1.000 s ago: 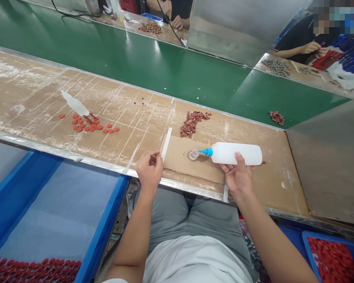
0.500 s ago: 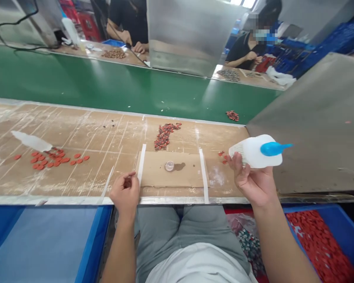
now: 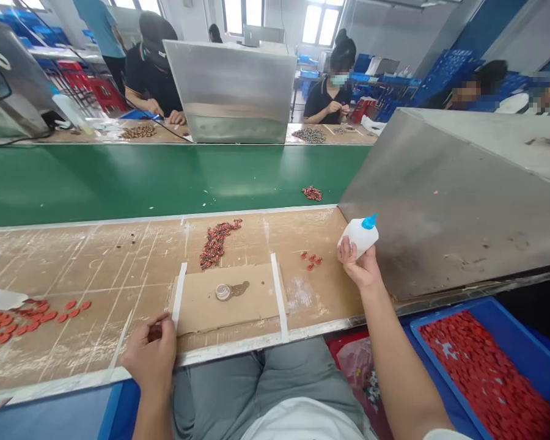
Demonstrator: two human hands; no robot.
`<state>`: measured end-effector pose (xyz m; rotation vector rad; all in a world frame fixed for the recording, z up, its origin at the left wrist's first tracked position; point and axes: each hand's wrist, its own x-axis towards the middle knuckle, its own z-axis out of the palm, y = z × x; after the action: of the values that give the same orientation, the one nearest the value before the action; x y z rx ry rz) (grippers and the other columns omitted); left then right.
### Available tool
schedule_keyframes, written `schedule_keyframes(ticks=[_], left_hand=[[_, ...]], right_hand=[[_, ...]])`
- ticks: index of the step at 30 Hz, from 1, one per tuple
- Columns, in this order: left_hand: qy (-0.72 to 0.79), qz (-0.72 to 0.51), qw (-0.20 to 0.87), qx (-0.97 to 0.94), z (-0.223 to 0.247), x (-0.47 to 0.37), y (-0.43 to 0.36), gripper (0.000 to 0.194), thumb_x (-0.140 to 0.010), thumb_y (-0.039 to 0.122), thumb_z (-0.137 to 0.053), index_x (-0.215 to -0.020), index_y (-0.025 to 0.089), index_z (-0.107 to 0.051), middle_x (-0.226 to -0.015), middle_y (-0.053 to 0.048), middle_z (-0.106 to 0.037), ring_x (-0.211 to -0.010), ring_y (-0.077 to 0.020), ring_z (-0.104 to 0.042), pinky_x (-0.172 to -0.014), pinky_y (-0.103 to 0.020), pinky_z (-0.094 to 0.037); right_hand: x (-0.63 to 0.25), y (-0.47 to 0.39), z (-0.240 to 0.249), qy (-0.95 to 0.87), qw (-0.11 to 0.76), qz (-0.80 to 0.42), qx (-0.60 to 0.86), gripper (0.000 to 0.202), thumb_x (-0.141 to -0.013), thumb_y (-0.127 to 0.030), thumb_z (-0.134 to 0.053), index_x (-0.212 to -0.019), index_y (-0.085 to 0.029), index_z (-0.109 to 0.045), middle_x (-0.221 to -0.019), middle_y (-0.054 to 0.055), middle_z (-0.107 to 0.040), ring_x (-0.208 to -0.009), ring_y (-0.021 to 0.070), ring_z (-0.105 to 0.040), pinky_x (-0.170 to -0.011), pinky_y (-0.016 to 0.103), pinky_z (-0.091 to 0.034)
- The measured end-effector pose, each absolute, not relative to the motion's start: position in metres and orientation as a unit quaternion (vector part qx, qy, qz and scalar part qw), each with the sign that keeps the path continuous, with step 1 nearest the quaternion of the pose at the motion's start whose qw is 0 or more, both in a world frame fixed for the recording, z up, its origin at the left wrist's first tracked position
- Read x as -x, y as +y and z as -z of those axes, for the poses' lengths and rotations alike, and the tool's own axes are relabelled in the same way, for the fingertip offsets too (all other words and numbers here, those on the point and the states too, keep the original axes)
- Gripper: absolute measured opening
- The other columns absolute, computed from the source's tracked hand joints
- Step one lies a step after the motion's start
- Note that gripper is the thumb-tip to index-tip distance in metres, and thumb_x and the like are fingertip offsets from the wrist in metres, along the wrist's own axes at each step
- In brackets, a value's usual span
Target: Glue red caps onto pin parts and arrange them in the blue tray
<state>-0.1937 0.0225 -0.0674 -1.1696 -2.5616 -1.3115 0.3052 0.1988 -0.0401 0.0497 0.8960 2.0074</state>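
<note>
My right hand (image 3: 361, 264) is wrapped round a white plastic squeeze bottle (image 3: 358, 237) with a blue pointed nozzle, held up near the metal partition and tilted. My left hand (image 3: 152, 345) rests at the table's front edge, fingers curled in; what they hold, if anything, is hidden. Between the hands lies a cardboard sheet (image 3: 252, 302), taped down at both sides. On it stand a small clear round cup (image 3: 222, 292) and a brown wet-looking smear beside it. Several small red pieces (image 3: 311, 261) lie left of the bottle.
Behind the cardboard is a pile of small red-and-dark parts (image 3: 215, 243). Red discs (image 3: 27, 321) lie at left beside a white bottle (image 3: 2, 299). A green belt (image 3: 165, 177) carries another small pile (image 3: 312, 193). A metal partition (image 3: 440, 201) bounds the right; a blue bin (image 3: 508, 327) holds red pieces.
The camera view has tilted up and turned to the right. The bottle has tilted, its nozzle now pointing upward and away. My left hand keeps its curled pose by the cardboard.
</note>
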Motion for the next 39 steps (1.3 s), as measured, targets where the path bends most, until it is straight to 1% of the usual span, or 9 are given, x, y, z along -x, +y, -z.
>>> schedule_keyframes(ticks=[8, 12, 16, 18, 21, 26, 29, 34, 39], left_hand=[[-0.846, 0.385, 0.028, 0.369, 0.07, 0.192, 0.026, 0.022, -0.075, 0.031, -0.06, -0.09, 0.021, -0.074, -0.063, 0.002, -0.061, -0.064, -0.0175, -0.06, -0.07, -0.03, -0.045], [-0.843, 0.381, 0.041, 0.378, 0.071, 0.192, 0.026, 0.022, -0.076, 0.03, -0.06, -0.091, 0.021, -0.073, -0.063, 0.003, -0.061, -0.064, -0.0168, -0.06, -0.07, -0.029, -0.045], [-0.837, 0.383, 0.05, 0.387, 0.071, 0.191, 0.026, 0.021, -0.077, 0.03, -0.06, -0.09, 0.021, -0.073, -0.062, 0.003, -0.06, -0.062, -0.0159, -0.059, -0.068, -0.028, -0.044], [-0.834, 0.384, 0.05, 0.392, 0.072, 0.191, 0.026, 0.022, -0.078, 0.031, -0.059, -0.092, 0.021, -0.072, -0.064, 0.002, -0.061, -0.063, -0.0161, -0.059, -0.067, -0.028, -0.044], [-0.832, 0.382, 0.049, 0.4, 0.074, 0.193, 0.025, 0.021, -0.079, 0.031, -0.059, -0.092, 0.021, -0.072, -0.066, 0.001, -0.063, -0.064, -0.0164, -0.06, -0.067, -0.028, -0.044], [-0.819, 0.385, 0.035, 0.425, 0.076, 0.196, 0.024, 0.02, -0.079, 0.03, -0.059, -0.092, 0.021, -0.072, -0.067, 0.001, -0.063, -0.062, -0.0155, -0.06, -0.067, -0.028, -0.046], [-0.81, 0.392, 0.024, 0.436, 0.074, 0.196, 0.024, 0.02, -0.08, 0.03, -0.059, -0.092, 0.021, -0.072, -0.069, 0.001, -0.064, -0.063, -0.0157, -0.061, -0.067, -0.028, -0.046], [-0.808, 0.39, 0.019, 0.441, 0.072, 0.197, 0.02, 0.019, -0.08, 0.032, -0.058, -0.09, 0.022, -0.071, -0.076, 0.0, -0.068, -0.063, -0.0157, -0.061, -0.066, -0.027, -0.048], [-0.813, 0.398, 0.042, 0.423, 0.078, 0.198, 0.021, 0.022, -0.081, 0.038, -0.059, -0.093, 0.023, -0.07, -0.082, -0.001, -0.071, -0.067, -0.0167, -0.064, -0.067, -0.028, -0.049]], right_hand=[[-0.316, 0.246, 0.036, 0.457, 0.384, -0.798, -0.083, 0.094, -0.05, -0.027, -0.091, -0.128, -0.021, -0.038, -0.114, 0.005, -0.071, -0.101, 0.02, -0.072, -0.082, 0.039, -0.063], [-0.31, 0.251, 0.027, 0.407, 0.445, -0.796, -0.058, 0.1, -0.058, -0.034, -0.088, -0.139, -0.022, -0.031, -0.117, 0.006, -0.07, -0.098, 0.0187, -0.072, -0.079, 0.035, -0.064], [-0.287, 0.213, 0.006, 0.134, 0.558, -0.801, 0.171, 0.061, -0.083, -0.052, -0.064, -0.132, -0.02, -0.046, -0.11, 0.007, -0.072, -0.092, 0.0166, -0.073, -0.072, 0.028, -0.064], [-0.27, 0.188, -0.008, -0.083, 0.526, -0.787, 0.311, 0.044, -0.089, -0.046, -0.056, -0.123, -0.019, -0.054, -0.102, 0.007, -0.074, -0.087, 0.0161, -0.074, -0.071, 0.026, -0.064], [-0.237, 0.176, -0.029, -0.362, 0.452, -0.68, 0.448, 0.038, -0.084, -0.041, -0.065, -0.115, -0.021, -0.059, -0.103, 0.009, -0.074, -0.094, 0.0219, -0.072, -0.077, 0.035, -0.062], [-0.18, 0.269, -0.041, -0.591, 0.417, -0.356, 0.591, 0.059, -0.079, -0.05, -0.069, -0.127, -0.02, -0.05, -0.132, 0.015, -0.059, -0.122, 0.0271, -0.057, -0.103, 0.048, -0.048], [-0.161, 0.35, -0.026, -0.663, 0.323, -0.186, 0.649, 0.074, -0.083, -0.055, -0.06, -0.14, -0.013, -0.041, -0.142, 0.021, -0.048, -0.134, 0.0313, -0.044, -0.112, 0.051, -0.034], [-0.164, 0.436, 0.015, -0.656, 0.158, -0.101, 0.731, 0.092, -0.084, -0.072, -0.045, -0.152, -0.013, -0.025, -0.156, 0.025, -0.024, -0.145, 0.04, -0.021, -0.114, 0.061, -0.02], [-0.167, 0.476, 0.047, -0.663, 0.128, -0.098, 0.731, 0.101, -0.079, -0.081, -0.039, -0.154, -0.016, -0.02, -0.159, 0.024, -0.017, -0.147, 0.04, -0.017, -0.115, 0.06, -0.017]])
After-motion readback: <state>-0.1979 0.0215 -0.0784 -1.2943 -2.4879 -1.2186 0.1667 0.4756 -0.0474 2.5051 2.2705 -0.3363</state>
